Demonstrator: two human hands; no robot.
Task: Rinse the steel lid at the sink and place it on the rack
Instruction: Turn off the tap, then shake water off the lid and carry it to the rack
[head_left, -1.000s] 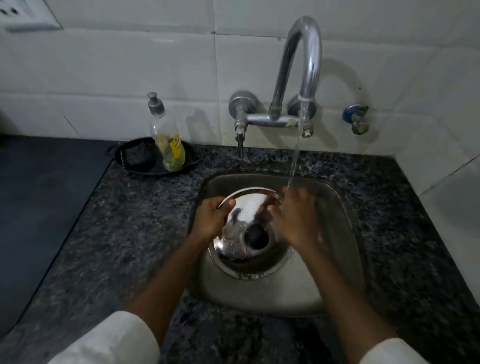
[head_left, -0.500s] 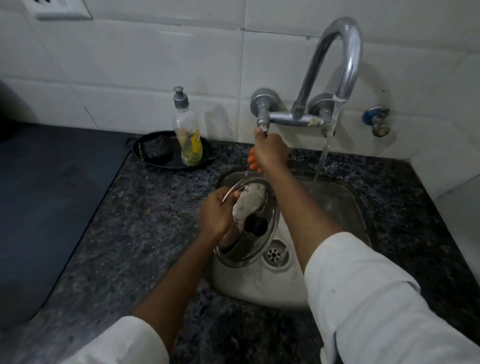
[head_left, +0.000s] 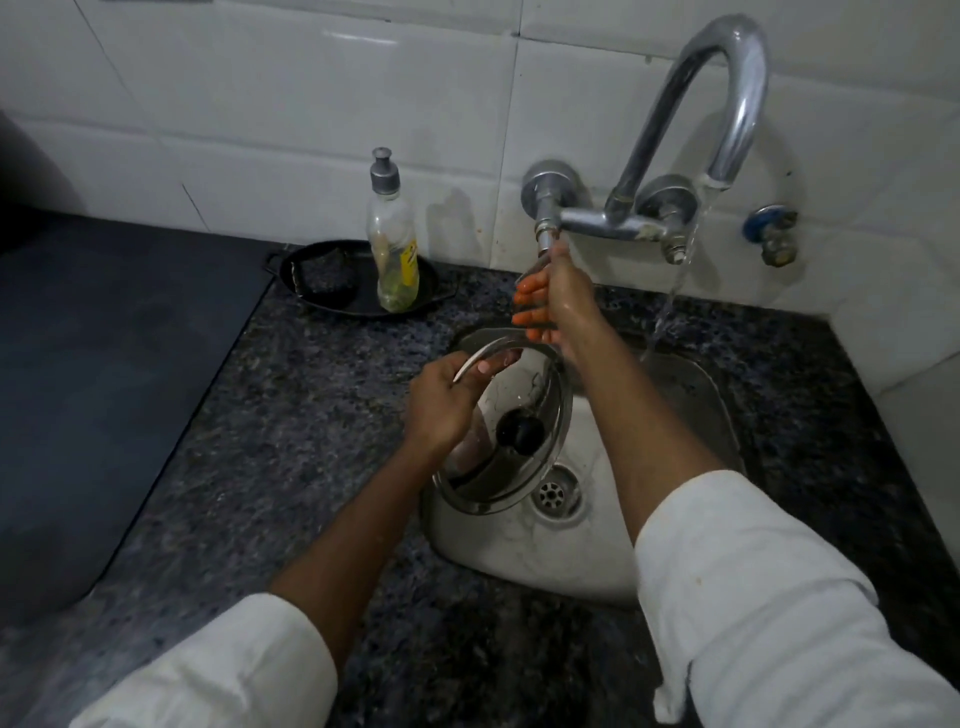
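The left hand (head_left: 441, 405) has a closed grip on the rim of the round, shiny steel lid (head_left: 511, 441), tilted over the sink (head_left: 691, 415); the right hand (head_left: 558, 301) pinches the chrome tap lever (head_left: 545, 241).

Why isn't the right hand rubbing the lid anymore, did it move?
Yes. The right hand left the steel lid and went up toward the wall, onto the tap handle. Left hand holds the lid.

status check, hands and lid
Left hand grips round steel lid rim, tilted over sink. Right hand on tap handle. Water running. No rack visible.
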